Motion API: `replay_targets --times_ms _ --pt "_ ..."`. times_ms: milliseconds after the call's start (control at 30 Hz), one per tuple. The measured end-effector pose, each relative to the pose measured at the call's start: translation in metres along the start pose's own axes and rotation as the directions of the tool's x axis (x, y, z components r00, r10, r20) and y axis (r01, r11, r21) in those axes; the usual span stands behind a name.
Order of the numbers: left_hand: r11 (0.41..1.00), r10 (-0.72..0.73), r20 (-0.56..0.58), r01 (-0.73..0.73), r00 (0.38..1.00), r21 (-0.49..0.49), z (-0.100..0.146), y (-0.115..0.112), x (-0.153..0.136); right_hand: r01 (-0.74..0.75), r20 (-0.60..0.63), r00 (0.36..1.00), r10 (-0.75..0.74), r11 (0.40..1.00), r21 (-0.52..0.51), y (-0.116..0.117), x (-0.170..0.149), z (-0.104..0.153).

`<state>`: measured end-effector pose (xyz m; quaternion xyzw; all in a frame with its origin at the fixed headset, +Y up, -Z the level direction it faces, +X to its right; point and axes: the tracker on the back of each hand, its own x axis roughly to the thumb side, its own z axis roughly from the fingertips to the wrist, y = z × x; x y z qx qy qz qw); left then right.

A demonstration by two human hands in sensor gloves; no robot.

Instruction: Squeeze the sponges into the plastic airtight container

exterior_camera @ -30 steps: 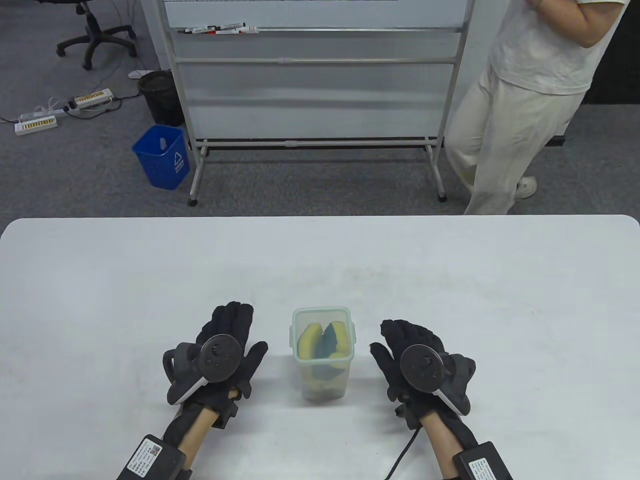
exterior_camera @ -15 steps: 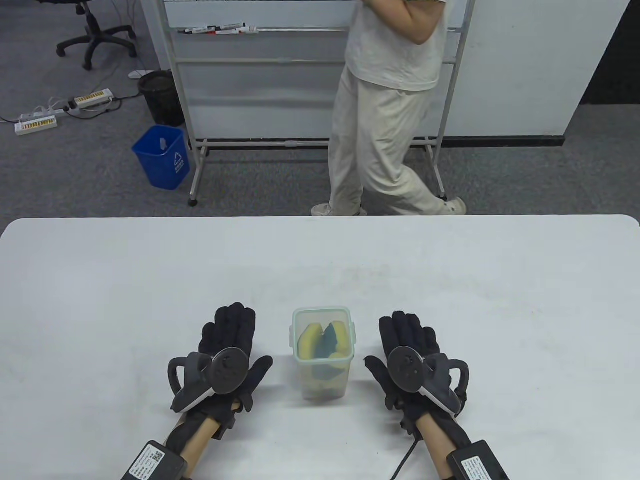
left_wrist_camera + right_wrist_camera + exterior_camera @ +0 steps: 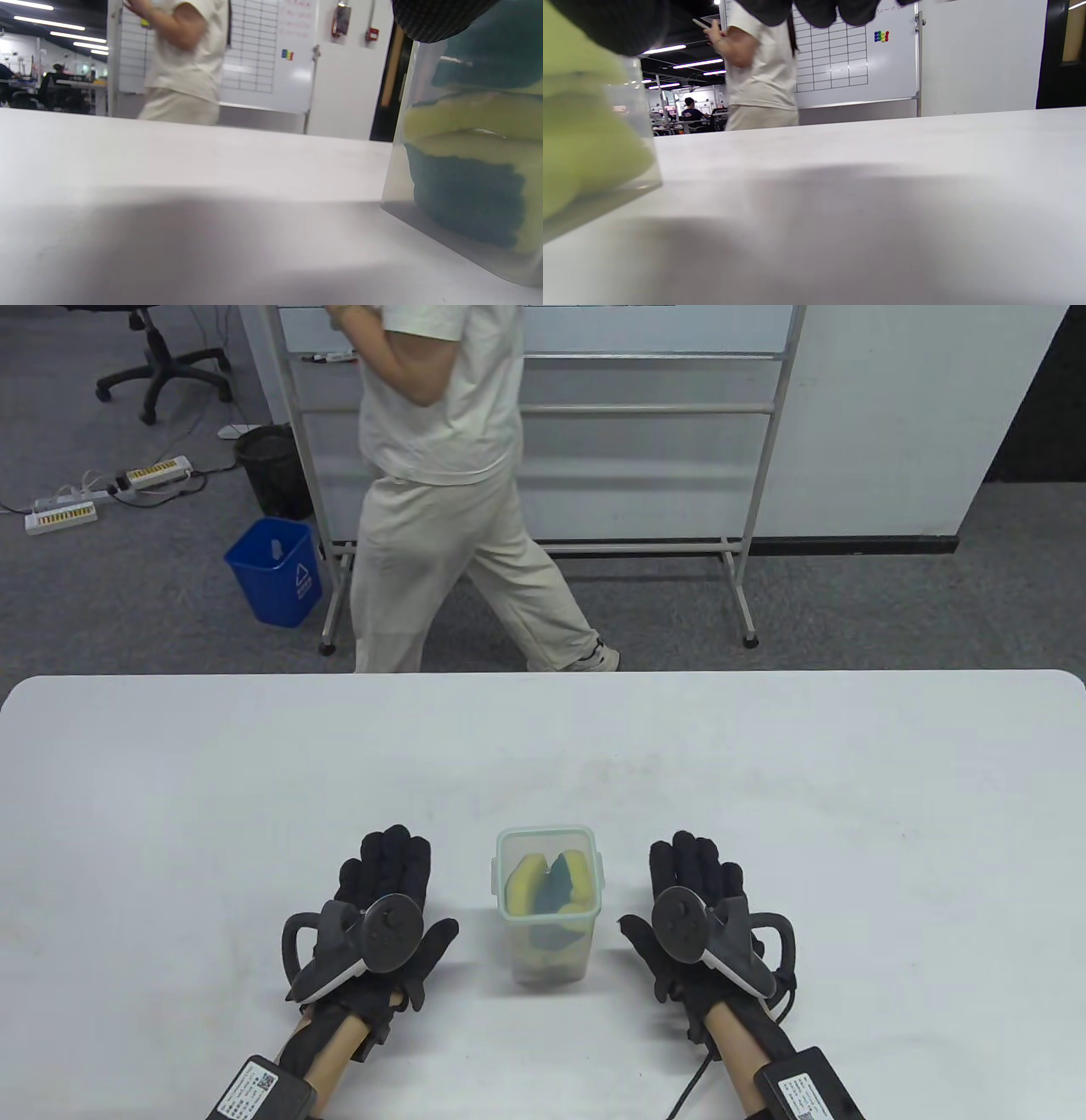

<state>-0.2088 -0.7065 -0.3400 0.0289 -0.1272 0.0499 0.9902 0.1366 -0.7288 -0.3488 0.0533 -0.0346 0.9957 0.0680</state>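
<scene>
A clear plastic container [image 3: 548, 976] stands upright on the white table [image 3: 764, 780], its top open. Yellow and blue-green sponges [image 3: 547, 884] are squeezed inside it. They also show through its wall in the left wrist view [image 3: 466, 186] and in the right wrist view [image 3: 581, 148]. My left hand [image 3: 386, 891] lies flat on the table to the left of the container, fingers spread, holding nothing. My right hand [image 3: 691, 882] lies flat to the right of it, also holding nothing. Neither hand touches the container.
A person in pale clothes [image 3: 433, 483] walks past behind the table's far edge. A whiteboard on a stand [image 3: 645, 432] and a blue bin [image 3: 276, 570] are on the floor beyond.
Both hands have shifted slightly and settled flat beside the container. The person behind the table has walked from right to left.
</scene>
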Motion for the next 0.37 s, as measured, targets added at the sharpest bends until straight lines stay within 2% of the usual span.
replay_targets --times_ms 367 --pt "1.0 -0.006 -0.001 0.006 1.0 -0.015 0.0003 -0.0009 0.0013 -0.004 -0.015 1.0 0.004 1.0 0.011 -0.0014 -0.0001 0.0023"
